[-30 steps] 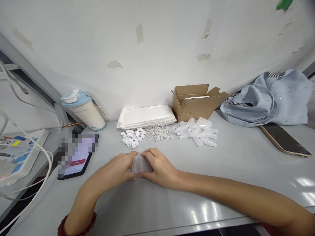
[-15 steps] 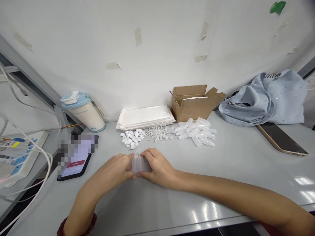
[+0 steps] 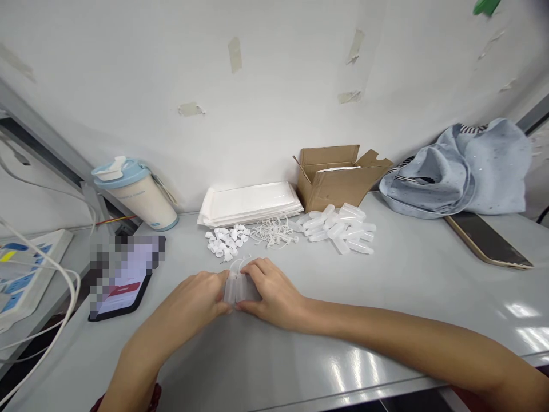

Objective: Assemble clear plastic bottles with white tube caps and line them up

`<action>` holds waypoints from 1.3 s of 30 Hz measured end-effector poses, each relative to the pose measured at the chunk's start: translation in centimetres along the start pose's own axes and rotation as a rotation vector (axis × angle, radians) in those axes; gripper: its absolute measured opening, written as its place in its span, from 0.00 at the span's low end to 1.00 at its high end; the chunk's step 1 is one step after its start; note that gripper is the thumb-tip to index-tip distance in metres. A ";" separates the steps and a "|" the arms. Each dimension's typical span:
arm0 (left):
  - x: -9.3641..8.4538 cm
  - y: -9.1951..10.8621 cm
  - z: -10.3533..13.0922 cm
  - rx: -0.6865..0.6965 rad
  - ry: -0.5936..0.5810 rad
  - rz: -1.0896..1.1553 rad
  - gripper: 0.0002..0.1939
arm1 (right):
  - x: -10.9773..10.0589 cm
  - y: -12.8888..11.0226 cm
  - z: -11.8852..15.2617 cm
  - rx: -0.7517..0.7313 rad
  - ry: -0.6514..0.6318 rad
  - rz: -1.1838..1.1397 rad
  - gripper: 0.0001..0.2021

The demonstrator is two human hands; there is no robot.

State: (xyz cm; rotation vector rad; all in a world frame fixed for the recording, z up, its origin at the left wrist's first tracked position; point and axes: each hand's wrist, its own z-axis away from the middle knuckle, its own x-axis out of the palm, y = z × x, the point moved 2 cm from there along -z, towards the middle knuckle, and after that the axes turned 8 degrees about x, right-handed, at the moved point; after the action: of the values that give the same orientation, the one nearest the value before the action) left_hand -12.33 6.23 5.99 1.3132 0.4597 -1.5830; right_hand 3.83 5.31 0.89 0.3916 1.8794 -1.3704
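Note:
My left hand [image 3: 206, 294] and my right hand [image 3: 272, 294] face each other just above the grey table. Between their thumbs and fingers they grip translucent plastic tubes [image 3: 235, 289], side by side and upright, with thin white loops of string at the top. Both hands are closed on these tubes. Beyond them lie a pile of small white caps [image 3: 225, 242], a tangle of white strings [image 3: 274, 232] and a heap of more translucent tubes [image 3: 341, 228].
A stack of white packets [image 3: 251, 203] and an open cardboard box [image 3: 337, 180] stand by the wall. At left are a tumbler [image 3: 139, 194], a lit phone [image 3: 124, 286] and a power strip [image 3: 30, 280]. A blue bag [image 3: 454, 171] and another phone [image 3: 489, 240] are at right.
The whole view has shifted slightly. The two held tubes now show more distinctly side by side, with a narrow gap near the top; both hands keep their grip.

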 end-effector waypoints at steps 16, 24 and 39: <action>-1.0 -0.4 -0.1 -0.026 0.077 0.191 0.37 | -5.0 1.4 0.6 -0.096 0.136 -0.107 0.32; -1.5 3.5 -3.1 0.168 0.423 0.083 0.12 | -12.5 9.0 1.7 -0.123 0.498 0.243 0.06; 2.8 4.9 -5.8 0.311 0.452 -0.373 0.21 | -11.3 10.1 3.0 -0.105 0.297 0.822 0.16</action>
State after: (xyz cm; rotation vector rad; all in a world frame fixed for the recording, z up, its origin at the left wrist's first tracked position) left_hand -4.95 7.40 2.94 1.9269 0.7960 -1.7022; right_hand 18.92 8.45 1.89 1.2056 1.6912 -0.6755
